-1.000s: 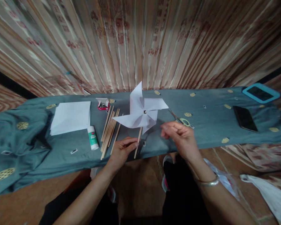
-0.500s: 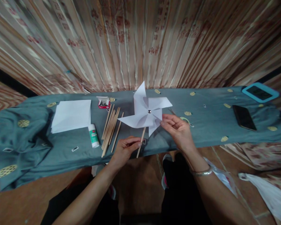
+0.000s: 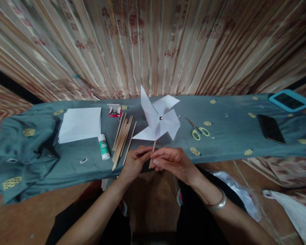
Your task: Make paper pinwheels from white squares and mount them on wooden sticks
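A white paper pinwheel (image 3: 165,124), with a shiny round pin (image 3: 160,118) at its centre, stands above the cloth on a thin wooden stick (image 3: 154,145). My left hand (image 3: 135,161) pinches this stick from the left, below the blades. From the other side, my right hand (image 3: 175,162) closes its fingers on the lower part of the same stick; the exact contact is partly hidden. Left of the pinwheel lie several loose wooden sticks (image 3: 121,143). A pair of scissors (image 3: 198,130) with light green handles rests to its right.
On the cloth-covered table (image 3: 232,136) are a stack of white paper (image 3: 80,124), a glue stick (image 3: 103,147) and a small red box of pins (image 3: 115,111). A black phone (image 3: 271,128) and a blue-framed device (image 3: 290,100) lie far right. A curtain (image 3: 153,47) hangs behind.
My right hand has left the paper blade and come down to the stick beside my left hand. The pinwheel's blades have turned, and the scissors now show fully.
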A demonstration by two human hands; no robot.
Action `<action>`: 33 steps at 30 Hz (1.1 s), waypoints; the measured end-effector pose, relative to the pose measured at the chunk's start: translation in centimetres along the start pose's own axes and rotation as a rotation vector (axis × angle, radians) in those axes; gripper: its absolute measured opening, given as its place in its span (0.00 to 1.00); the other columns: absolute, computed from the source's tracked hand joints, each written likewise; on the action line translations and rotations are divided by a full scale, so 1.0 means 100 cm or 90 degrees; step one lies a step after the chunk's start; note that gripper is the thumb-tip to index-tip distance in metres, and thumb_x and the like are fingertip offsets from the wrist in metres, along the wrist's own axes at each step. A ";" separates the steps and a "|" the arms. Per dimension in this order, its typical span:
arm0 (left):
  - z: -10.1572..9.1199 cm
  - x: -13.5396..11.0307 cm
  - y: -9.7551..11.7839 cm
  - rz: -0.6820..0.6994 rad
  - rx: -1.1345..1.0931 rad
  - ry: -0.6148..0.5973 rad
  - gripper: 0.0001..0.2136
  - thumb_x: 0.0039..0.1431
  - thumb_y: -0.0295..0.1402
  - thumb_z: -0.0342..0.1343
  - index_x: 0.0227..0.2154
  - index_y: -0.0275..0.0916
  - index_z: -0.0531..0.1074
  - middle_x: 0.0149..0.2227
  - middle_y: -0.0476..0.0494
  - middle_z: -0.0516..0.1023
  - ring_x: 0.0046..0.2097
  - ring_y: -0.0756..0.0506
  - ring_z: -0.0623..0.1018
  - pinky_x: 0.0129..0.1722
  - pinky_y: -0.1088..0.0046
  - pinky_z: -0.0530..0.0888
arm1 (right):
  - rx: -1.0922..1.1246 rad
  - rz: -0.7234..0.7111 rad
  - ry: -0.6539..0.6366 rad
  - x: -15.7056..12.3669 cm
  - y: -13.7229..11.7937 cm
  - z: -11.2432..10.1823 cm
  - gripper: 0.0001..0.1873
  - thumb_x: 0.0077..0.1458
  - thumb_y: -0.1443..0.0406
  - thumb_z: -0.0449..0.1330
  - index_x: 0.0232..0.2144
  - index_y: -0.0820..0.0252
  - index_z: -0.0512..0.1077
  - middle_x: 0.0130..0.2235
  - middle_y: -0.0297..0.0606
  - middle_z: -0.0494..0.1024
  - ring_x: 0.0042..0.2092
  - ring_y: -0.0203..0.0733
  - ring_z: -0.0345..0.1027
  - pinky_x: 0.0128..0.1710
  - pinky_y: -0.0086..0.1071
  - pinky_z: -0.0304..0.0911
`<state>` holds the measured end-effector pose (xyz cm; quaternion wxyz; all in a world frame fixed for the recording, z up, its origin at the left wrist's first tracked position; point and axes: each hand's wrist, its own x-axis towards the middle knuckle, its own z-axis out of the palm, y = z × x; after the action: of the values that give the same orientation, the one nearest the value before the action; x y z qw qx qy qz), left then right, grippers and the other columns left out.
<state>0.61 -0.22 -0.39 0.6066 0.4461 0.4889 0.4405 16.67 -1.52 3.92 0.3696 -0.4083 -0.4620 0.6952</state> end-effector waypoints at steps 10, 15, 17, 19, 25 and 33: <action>0.002 -0.005 -0.003 -0.006 0.025 -0.034 0.08 0.46 0.35 0.65 0.31 0.41 0.82 0.31 0.45 0.79 0.37 0.46 0.75 0.42 0.70 0.70 | -0.177 -0.316 0.454 -0.003 -0.032 -0.059 0.14 0.45 0.59 0.70 0.35 0.54 0.77 0.34 0.36 0.82 0.37 0.40 0.75 0.41 0.36 0.71; 0.003 -0.006 -0.003 -0.003 0.029 -0.053 0.08 0.46 0.35 0.65 0.30 0.41 0.83 0.32 0.44 0.79 0.36 0.45 0.75 0.40 0.70 0.70 | -0.113 -0.257 0.421 0.007 -0.024 -0.066 0.16 0.42 0.57 0.71 0.35 0.55 0.78 0.33 0.36 0.81 0.36 0.39 0.74 0.40 0.36 0.70; 0.003 -0.007 -0.003 -0.001 0.024 -0.058 0.08 0.45 0.36 0.66 0.30 0.41 0.83 0.31 0.44 0.79 0.36 0.45 0.75 0.40 0.69 0.70 | -0.072 -0.230 0.404 0.009 -0.021 -0.067 0.16 0.41 0.57 0.71 0.33 0.55 0.78 0.31 0.34 0.81 0.32 0.37 0.71 0.35 0.33 0.69; 0.003 -0.006 -0.002 -0.003 0.019 -0.062 0.08 0.45 0.36 0.66 0.30 0.40 0.83 0.31 0.44 0.79 0.37 0.45 0.75 0.41 0.69 0.70 | -0.035 -0.207 0.392 0.011 -0.019 -0.064 0.15 0.39 0.58 0.72 0.32 0.56 0.79 0.29 0.33 0.80 0.28 0.34 0.69 0.31 0.30 0.66; 0.001 -0.004 0.001 -0.001 -0.011 -0.038 0.08 0.44 0.35 0.66 0.30 0.40 0.82 0.31 0.46 0.79 0.36 0.47 0.75 0.42 0.71 0.70 | 0.099 -0.039 0.203 0.008 -0.007 -0.025 0.14 0.39 0.58 0.72 0.29 0.58 0.78 0.28 0.32 0.80 0.27 0.30 0.69 0.30 0.25 0.65; 0.001 -0.002 0.002 0.002 0.003 -0.019 0.09 0.43 0.37 0.66 0.28 0.39 0.82 0.30 0.46 0.80 0.35 0.47 0.76 0.38 0.72 0.71 | -0.038 0.025 -0.031 0.002 0.011 -0.007 0.12 0.49 0.57 0.66 0.30 0.60 0.77 0.25 0.32 0.78 0.26 0.29 0.68 0.28 0.25 0.63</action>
<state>0.64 -0.34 -0.15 0.6119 0.4549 0.4800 0.4339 17.06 -1.38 2.71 0.3321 -0.4111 -0.4835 0.6978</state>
